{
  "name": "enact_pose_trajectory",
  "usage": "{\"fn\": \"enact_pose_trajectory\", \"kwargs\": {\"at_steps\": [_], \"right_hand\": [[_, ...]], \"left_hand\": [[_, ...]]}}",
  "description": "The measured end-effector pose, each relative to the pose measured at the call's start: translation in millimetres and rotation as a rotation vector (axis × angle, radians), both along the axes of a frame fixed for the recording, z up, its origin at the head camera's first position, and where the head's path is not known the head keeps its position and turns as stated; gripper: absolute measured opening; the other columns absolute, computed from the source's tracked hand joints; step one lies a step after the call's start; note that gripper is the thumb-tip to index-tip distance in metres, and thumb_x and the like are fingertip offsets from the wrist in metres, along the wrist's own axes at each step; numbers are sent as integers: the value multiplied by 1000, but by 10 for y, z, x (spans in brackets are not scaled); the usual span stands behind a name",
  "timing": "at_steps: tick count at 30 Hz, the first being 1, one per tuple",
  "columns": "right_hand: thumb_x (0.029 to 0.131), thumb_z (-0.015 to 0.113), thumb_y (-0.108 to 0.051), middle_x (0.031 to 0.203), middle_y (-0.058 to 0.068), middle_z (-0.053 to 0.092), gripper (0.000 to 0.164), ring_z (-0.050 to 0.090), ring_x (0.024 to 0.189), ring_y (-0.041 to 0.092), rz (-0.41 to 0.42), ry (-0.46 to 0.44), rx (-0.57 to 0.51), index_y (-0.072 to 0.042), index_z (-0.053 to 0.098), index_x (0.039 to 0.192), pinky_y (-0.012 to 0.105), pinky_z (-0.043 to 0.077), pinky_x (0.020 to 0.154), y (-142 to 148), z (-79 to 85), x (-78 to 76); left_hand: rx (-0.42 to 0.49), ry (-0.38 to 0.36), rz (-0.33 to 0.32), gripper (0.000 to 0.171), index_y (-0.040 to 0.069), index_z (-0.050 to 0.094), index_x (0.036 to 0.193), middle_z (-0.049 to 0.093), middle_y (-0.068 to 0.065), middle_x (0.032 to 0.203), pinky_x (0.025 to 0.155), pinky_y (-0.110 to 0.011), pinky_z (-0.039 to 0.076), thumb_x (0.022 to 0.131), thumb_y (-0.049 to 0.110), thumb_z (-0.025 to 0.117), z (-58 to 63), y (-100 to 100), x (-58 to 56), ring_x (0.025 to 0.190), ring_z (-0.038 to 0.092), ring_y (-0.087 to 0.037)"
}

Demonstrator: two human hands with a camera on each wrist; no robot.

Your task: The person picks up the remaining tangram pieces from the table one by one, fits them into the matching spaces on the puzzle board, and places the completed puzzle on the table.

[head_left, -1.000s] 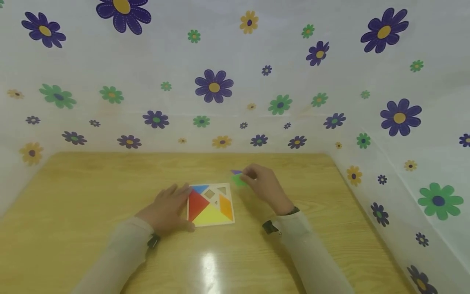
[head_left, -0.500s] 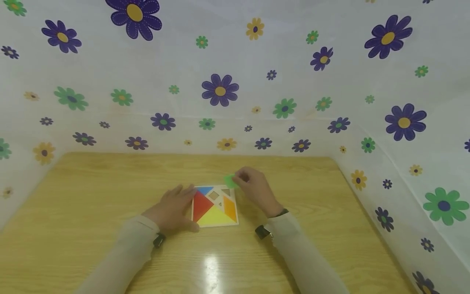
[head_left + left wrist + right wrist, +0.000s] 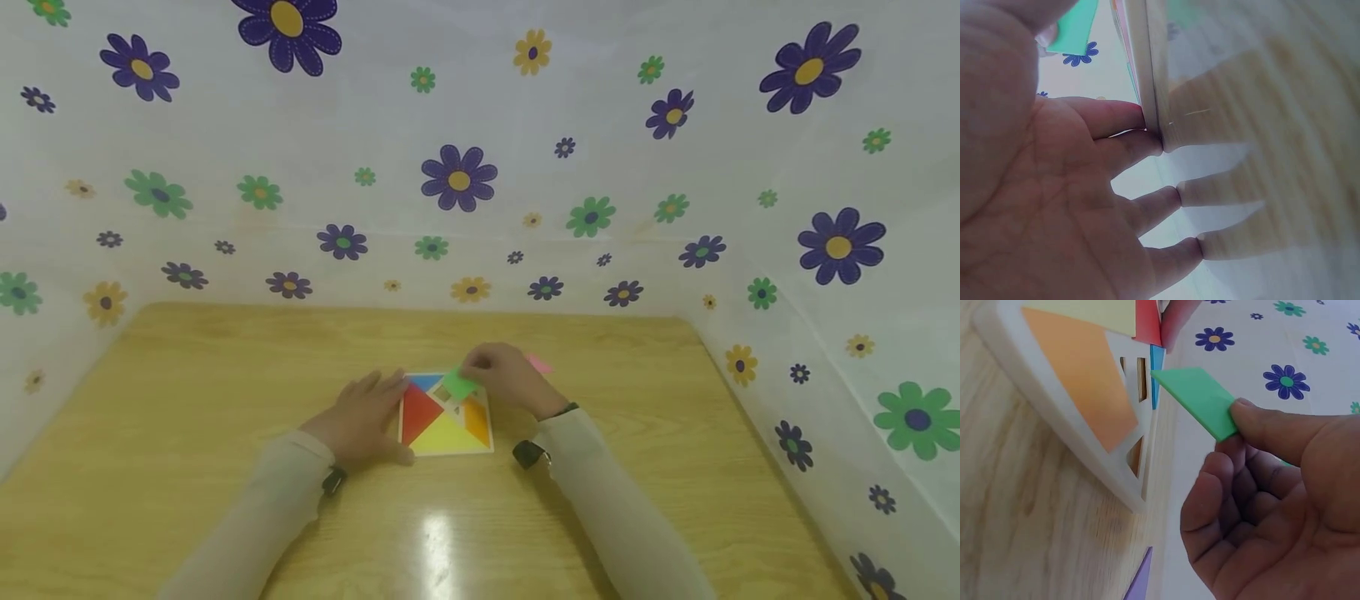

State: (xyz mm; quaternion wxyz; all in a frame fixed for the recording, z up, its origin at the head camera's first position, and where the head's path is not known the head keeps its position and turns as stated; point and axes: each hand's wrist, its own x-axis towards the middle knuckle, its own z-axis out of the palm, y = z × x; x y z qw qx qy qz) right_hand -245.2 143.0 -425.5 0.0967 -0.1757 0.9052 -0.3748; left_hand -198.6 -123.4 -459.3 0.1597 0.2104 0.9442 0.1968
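A white tangram board (image 3: pixel 1069 425) lies on the table with red (image 3: pixel 420 412), yellow (image 3: pixel 450 438), orange (image 3: pixel 1085 381) and blue (image 3: pixel 425 382) pieces set in it. Bare recesses show in the right wrist view. My right hand (image 3: pixel 510 379) pinches a green square piece (image 3: pixel 1194 397) between thumb and index finger, tilted over the board's upper part; its other fingers are curled. My left hand (image 3: pixel 363 423) rests at the board's left side, fingers extended and spread. In the left wrist view, fingertips (image 3: pixel 1135 119) touch the board's edge.
A pink piece (image 3: pixel 540 363) lies on the table (image 3: pixel 225 375) just beyond my right hand. Part of a purple piece (image 3: pixel 1140 578) shows near the board in the right wrist view. A flower-patterned white sheet (image 3: pixel 390 125) hangs behind and at the sides.
My right hand has carried the green square leftward from beside the board to above it. The pink piece has come into sight behind it. My left hand stays at the board.
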Motion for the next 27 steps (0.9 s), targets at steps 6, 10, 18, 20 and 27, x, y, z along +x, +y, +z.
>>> {"fn": "enact_pose_trajectory", "kwargs": {"at_steps": [6,10,18,20,27], "right_hand": [[103,65,-24,88,1,67,16,58,79,17,72,-107,44,-12,72,96,30,51,73,-64,42,-121],[102,64,-21,74,-1,58,22,50,68,14,130,-129,55,-7,70,85,27,44,65,-118,75,-200],[101,65,-17,68,0,52,28,44,60,11,166,-154,94,-2,64,78,24,40,59,-200,96,-269],[101,66,-18,72,3,57,25,47,62,11,155,-153,106,-3,66,81,24,42,61,-212,86,-272],[99,69,-17,80,2,65,16,52,68,12,128,-152,129,-6,71,88,24,46,62,-272,11,-291]], "left_hand": [[7,14,-15,116,12,27,165,21,-7,172,127,-60,12,77,63,82,-18,-3,-35,157,12,-43],[13,11,-14,115,14,27,165,20,-6,172,126,-61,12,77,64,81,-10,-1,-41,158,12,-42],[13,6,-7,115,13,28,165,21,-7,172,125,-64,12,77,63,82,37,4,-28,157,12,-43],[8,11,-15,114,12,28,164,22,-8,172,126,-62,11,77,63,82,30,6,-29,157,12,-43],[10,0,-16,114,12,28,164,21,-7,172,126,-62,11,78,63,82,17,-15,-10,157,12,-43]]}}
